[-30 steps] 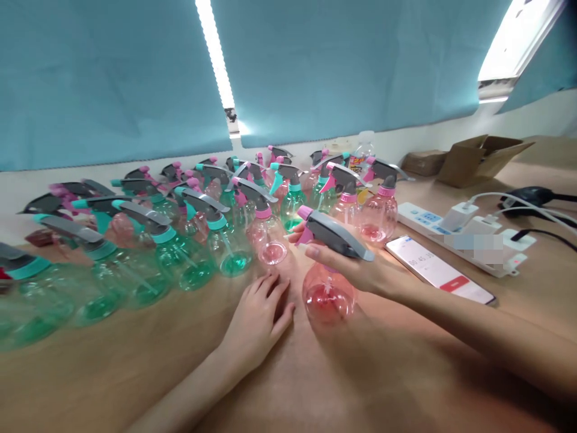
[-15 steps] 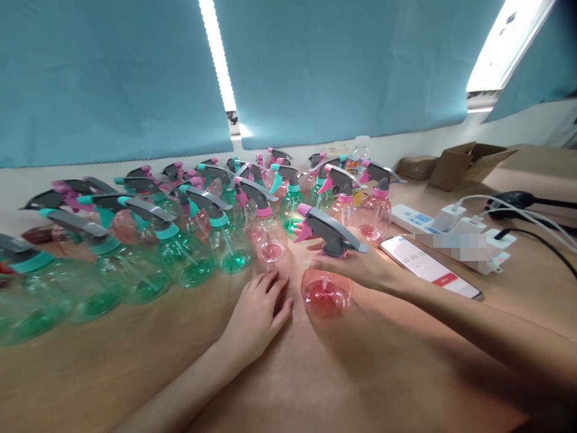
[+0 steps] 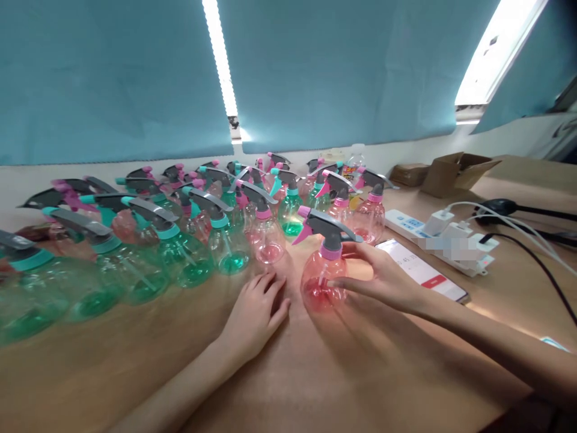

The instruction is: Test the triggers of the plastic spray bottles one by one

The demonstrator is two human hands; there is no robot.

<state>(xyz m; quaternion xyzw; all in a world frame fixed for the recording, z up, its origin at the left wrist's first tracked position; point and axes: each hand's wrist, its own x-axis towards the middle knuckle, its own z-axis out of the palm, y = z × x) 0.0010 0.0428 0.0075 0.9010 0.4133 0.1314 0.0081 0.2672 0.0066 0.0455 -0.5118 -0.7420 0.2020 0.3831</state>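
"Hands first: what's the left one doing?"

"The left hand (image 3: 253, 316) lies palm down on the counter (image 3: 270, 391), left of the front pink bottle (image 3: 318, 273). Its fingers are loosely spread and hold nothing; I'd guess it is simply parked out of the way."

"And the bottle itself?"

"Upright on the counter, with the right hand (image 3: 387, 279) at its right side. That grip is narrowed round the belly, thumb on the near face and fingers reaching behind. It looks like a hold, though how firm I can't tell. Taking it low, below the collar, probably suits the round shape and spares the trigger."

"What about the green bottles (image 3: 189, 255)?"

"They line up left of the front pink bottle, nozzles mostly facing left like its own; perhaps turning them alike lets them pack closely."

"Is that a phone (image 3: 426, 273)?"

"Yes, face up to the right of the front pink bottle, partly covered by the hand. Digits show, so I suppose it lies there to be glanced at."

"And farther out?"

"Beyond the phone, right of that bottle, a power strip (image 3: 412, 227). More bottles (image 3: 268, 234) crowd behind it; then, far behind on its right, a cardboard box (image 3: 448, 174), flaps up."
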